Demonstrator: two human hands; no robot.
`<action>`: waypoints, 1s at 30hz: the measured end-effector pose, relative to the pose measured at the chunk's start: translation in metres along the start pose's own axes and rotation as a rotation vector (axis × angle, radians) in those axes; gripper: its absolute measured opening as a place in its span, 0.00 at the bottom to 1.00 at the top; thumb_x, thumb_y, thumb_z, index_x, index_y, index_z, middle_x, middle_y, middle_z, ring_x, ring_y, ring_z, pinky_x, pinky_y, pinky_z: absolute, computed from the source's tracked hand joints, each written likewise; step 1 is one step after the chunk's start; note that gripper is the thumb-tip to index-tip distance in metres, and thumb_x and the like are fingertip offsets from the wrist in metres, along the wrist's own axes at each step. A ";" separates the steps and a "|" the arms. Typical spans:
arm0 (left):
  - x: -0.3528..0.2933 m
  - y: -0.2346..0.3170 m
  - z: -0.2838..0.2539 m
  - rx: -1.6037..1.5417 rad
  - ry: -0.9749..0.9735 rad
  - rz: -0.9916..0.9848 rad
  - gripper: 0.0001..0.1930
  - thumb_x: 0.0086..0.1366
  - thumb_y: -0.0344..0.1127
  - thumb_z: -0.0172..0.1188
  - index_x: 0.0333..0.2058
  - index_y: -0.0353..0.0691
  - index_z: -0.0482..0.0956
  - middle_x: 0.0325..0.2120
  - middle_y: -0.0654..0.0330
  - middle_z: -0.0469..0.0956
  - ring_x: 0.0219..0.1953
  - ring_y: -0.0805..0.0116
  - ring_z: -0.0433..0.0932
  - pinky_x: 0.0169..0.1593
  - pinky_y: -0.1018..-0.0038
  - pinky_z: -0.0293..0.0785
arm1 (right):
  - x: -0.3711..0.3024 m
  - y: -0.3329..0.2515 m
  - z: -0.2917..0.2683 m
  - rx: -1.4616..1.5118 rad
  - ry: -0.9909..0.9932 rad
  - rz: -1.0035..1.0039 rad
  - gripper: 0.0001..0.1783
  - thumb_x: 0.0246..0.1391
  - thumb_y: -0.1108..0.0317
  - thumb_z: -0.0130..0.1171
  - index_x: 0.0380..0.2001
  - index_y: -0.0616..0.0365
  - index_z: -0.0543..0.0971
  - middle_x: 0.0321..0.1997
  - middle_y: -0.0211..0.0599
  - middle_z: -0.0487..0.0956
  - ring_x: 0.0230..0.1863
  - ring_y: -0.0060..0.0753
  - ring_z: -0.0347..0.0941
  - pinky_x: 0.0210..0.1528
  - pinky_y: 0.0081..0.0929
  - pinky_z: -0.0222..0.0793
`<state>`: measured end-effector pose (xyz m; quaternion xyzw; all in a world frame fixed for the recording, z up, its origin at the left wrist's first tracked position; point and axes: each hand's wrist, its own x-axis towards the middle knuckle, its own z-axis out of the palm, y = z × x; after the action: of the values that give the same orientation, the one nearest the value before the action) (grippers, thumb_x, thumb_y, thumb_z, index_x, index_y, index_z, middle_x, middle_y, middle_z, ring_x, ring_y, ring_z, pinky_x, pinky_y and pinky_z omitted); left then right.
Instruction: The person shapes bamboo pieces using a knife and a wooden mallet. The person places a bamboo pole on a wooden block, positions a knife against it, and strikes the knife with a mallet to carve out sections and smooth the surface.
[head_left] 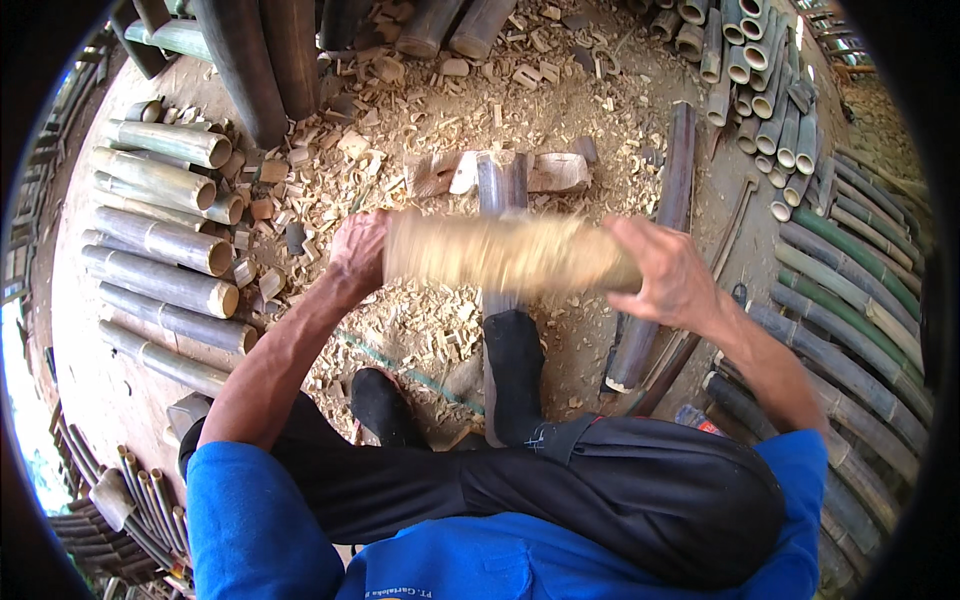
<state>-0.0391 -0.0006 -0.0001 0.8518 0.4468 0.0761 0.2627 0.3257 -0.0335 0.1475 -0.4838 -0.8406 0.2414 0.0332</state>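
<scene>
Between my two hands is a pale yellow length of peeled bamboo, held crosswise and smeared by motion. My left hand is closed at its left end, and most of those fingers are hidden. At the right end, my right hand grips it with the thumb on the near side. Beneath it a dark bamboo pole points away from me, its far end on a notched wooden block. My black-socked foot rests at the pole's near end.
Wood shavings cover the ground. Cut bamboo sections lie in a row at the left. Stacked bamboo tubes stand far right, with long poles below them. Another dark pole lies right of my hands.
</scene>
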 end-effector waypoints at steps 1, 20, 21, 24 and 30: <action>0.008 0.000 0.000 0.151 -0.172 -0.110 0.08 0.70 0.35 0.51 0.37 0.39 0.77 0.18 0.53 0.78 0.14 0.65 0.73 0.17 0.65 0.71 | 0.002 0.002 0.000 -0.259 0.059 -0.325 0.36 0.38 0.64 0.76 0.53 0.57 0.74 0.35 0.39 0.80 0.35 0.40 0.81 0.35 0.35 0.82; 0.016 0.015 -0.004 0.202 -0.170 -0.281 0.03 0.65 0.29 0.52 0.35 0.41 0.75 0.24 0.49 0.82 0.22 0.52 0.81 0.26 0.55 0.75 | 0.044 0.039 0.020 -0.151 0.066 -0.840 0.15 0.45 0.72 0.64 0.37 0.55 0.74 0.25 0.30 0.78 0.26 0.27 0.77 0.25 0.28 0.79; 0.017 0.017 0.003 0.201 -0.162 -0.265 0.03 0.65 0.29 0.52 0.35 0.41 0.75 0.24 0.50 0.82 0.21 0.52 0.80 0.26 0.55 0.75 | 0.053 0.060 0.027 -0.125 0.187 -0.939 0.14 0.45 0.72 0.63 0.38 0.55 0.74 0.25 0.29 0.77 0.27 0.26 0.77 0.24 0.29 0.79; 0.010 0.006 0.009 0.221 -0.188 -0.208 0.09 0.74 0.32 0.44 0.40 0.39 0.73 0.25 0.52 0.80 0.16 0.69 0.72 0.16 0.70 0.67 | 0.052 0.070 0.025 -0.407 -0.140 -0.497 0.09 0.47 0.72 0.62 0.33 0.55 0.75 0.24 0.30 0.77 0.28 0.27 0.78 0.24 0.30 0.79; 0.015 0.006 0.013 0.288 -0.144 -0.188 0.08 0.74 0.34 0.46 0.42 0.38 0.72 0.24 0.53 0.79 0.16 0.68 0.72 0.16 0.70 0.68 | 0.060 0.060 0.024 0.007 0.193 -0.975 0.08 0.50 0.72 0.61 0.34 0.57 0.74 0.21 0.31 0.74 0.22 0.27 0.75 0.18 0.25 0.75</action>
<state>-0.0210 0.0042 -0.0093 0.8383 0.5107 -0.0749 0.1754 0.3349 0.0327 0.0895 -0.0543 -0.9612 0.1549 0.2216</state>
